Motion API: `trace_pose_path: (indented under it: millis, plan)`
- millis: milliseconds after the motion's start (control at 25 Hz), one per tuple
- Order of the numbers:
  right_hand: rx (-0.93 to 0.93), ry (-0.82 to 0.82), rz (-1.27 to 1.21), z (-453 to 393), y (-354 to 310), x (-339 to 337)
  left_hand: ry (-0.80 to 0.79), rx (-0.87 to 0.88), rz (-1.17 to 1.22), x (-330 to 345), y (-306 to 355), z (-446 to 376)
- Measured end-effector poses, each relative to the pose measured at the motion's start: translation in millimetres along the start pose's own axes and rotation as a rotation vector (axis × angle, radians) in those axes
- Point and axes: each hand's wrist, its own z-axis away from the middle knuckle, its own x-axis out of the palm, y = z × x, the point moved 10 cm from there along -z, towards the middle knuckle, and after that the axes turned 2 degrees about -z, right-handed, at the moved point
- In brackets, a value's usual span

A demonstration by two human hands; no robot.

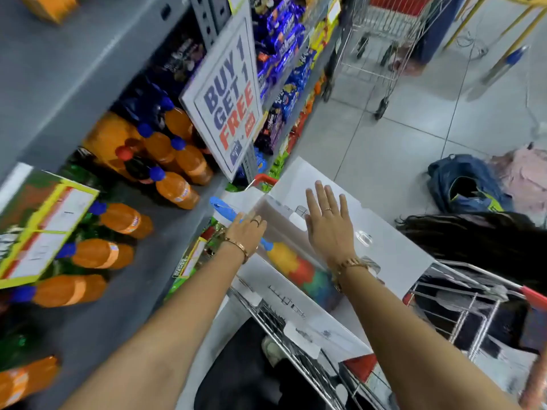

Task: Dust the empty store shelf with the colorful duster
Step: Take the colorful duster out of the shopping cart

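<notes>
Your left hand (pixel 247 232) is clenched round the blue plastic handle (pixel 225 210) of the colorful duster (pixel 299 269), whose fluffy head runs yellow, then red, then green and blue. That head lies down inside the white cardboard box (pixel 393 247), and the box sits in the wire shopping cart (pixel 461 315) right in front of you. Your right hand (pixel 330 226) is released, fingers spread flat, hovering over the box's upper flap, just beside the duster. A gold watch sits on that wrist and a bangle on the other. Left of the box, the white hanging sign (pixel 229 99) reads "BUY 1 GET 1 FREE". Further left of the box, orange soda bottles with blue caps (pixel 174 187) crowd the grey metal shelf (pixel 59 69); their labels are too blurred to read. Beyond the box, a blue backpack (pixel 461 184) lies open on the tiled floor (pixel 384 149).
</notes>
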Motion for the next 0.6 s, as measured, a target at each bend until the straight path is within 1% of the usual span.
trace_pose_path:
  millis: [40, 120, 200, 280, 400, 520, 600]
  plan:
    - [0.02, 0.027, 0.004, 0, 4, 8, -0.079, 0.014, -0.056, 16, 4, -10]
    - [0.015, 0.053, 0.026, -4, 6, 20, -0.166, 0.008, -0.114, 38, 5, -26]
    - [-0.02, 0.05, 0.049, -1, 3, 32, -0.211, -0.001, -0.16, 47, 6, -33]
    - [-0.033, 0.09, 0.03, 2, 0, 30, -0.223, -0.018, -0.183, 50, 8, -35]
    - [-0.066, 0.153, 0.042, 1, -14, 12, -0.176, -0.002, -0.213, 32, 11, -27]
    - [-0.083, 0.183, 0.071, -6, -24, -8, -0.082, 0.046, -0.213, -11, 14, -7]
    - [-0.087, 0.185, 0.063, -9, -32, -22, -0.026, 0.007, -0.212, -45, 1, 11]
